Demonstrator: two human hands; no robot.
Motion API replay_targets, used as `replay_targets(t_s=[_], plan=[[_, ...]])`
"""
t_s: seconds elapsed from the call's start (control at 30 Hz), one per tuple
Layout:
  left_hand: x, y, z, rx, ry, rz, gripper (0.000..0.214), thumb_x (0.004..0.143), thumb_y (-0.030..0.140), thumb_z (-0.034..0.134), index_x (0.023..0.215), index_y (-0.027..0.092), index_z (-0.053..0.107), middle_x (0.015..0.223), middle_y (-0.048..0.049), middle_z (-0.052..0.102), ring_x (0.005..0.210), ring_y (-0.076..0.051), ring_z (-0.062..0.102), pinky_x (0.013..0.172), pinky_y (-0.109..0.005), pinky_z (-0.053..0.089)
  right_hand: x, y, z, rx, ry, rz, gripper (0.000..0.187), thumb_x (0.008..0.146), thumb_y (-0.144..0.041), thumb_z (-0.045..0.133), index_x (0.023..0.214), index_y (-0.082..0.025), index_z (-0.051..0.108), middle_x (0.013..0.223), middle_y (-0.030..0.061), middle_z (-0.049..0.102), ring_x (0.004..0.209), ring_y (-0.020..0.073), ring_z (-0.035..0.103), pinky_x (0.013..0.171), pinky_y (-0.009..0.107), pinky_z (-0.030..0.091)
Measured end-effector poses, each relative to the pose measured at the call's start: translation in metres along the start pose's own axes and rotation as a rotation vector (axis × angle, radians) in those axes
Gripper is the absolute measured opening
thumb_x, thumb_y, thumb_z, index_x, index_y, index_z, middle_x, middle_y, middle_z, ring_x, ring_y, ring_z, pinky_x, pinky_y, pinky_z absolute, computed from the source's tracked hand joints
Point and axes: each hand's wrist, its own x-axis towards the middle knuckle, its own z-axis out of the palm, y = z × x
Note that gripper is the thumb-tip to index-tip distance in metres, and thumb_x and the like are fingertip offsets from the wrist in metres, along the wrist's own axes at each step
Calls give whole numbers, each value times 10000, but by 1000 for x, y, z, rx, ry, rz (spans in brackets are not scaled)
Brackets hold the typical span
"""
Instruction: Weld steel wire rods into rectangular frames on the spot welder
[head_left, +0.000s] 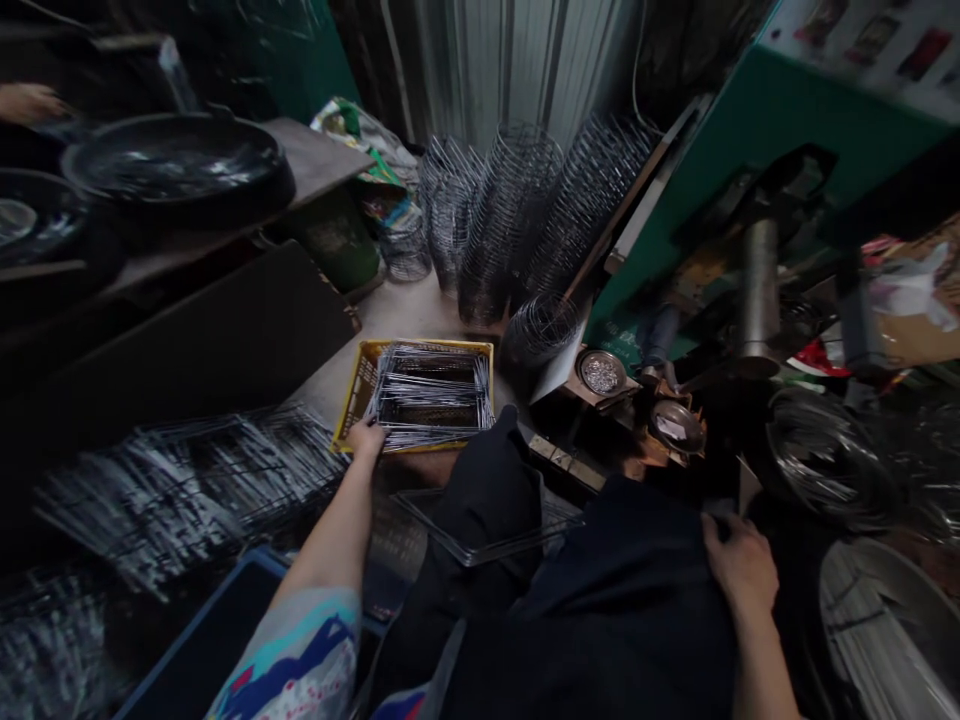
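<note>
My left hand (367, 438) reaches to the near left corner of a yellow plastic crate (352, 395), its fingers closed around the edge of the wire frames (431, 383) stacked inside. These are rectangular frames of thin metal wire, lying in a loose pile. My right hand (742, 565) rests on my dark-clothed right thigh, fingers apart and nothing in them. Between my legs lies a bent wire frame (480, 550), partly hidden by my left knee.
Tall stacks of round wire racks (510, 220) stand behind the crate. More wire frames (202, 490) lie at left. A green machine (697, 220) with small dishes of metal parts (602, 373) is on the right. Another person's hand (30, 103) shows at upper left.
</note>
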Motion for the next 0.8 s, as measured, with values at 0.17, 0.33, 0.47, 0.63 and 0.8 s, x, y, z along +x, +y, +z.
replay_targets(t_s=[0.17,0.33,0.47,0.63,0.8], plan=[[-34,15,-19,151,15,113,489,829,211,664,1292,79,576,1289,-202,590,1305,-381,459,1079,-506,370,-5,-6,-9,9,37,0,477,951,-492,383,1128,-166,682,1166,158,643,1080,328,585,847,420,494],[-134,30,-44,161,-415,304,235,827,363,666,947,173,737,988,-63,722,1019,-278,635,967,-338,456,-6,-7,-11,-11,68,5,464,951,-500,421,1086,-147,690,1131,162,632,1061,311,562,836,391,468],[-228,51,-52,172,-857,603,178,731,432,747,777,262,723,837,-75,668,852,-272,612,879,-361,478,-7,-7,-11,32,72,1,437,957,-482,434,1087,-149,684,1115,156,615,1046,300,534,837,387,447],[-268,62,-48,435,-833,934,228,807,349,632,601,274,571,729,-89,568,740,-276,540,748,-401,447,-14,-2,-10,138,84,-30,413,965,-462,444,1102,-149,675,1133,163,603,1068,319,503,869,426,419],[-257,93,-38,214,-796,779,240,739,307,716,553,250,575,648,-15,525,635,-208,485,638,-330,395,-16,22,2,339,134,-71,388,959,-457,467,1066,-147,674,1104,146,622,1096,303,502,946,419,402]])
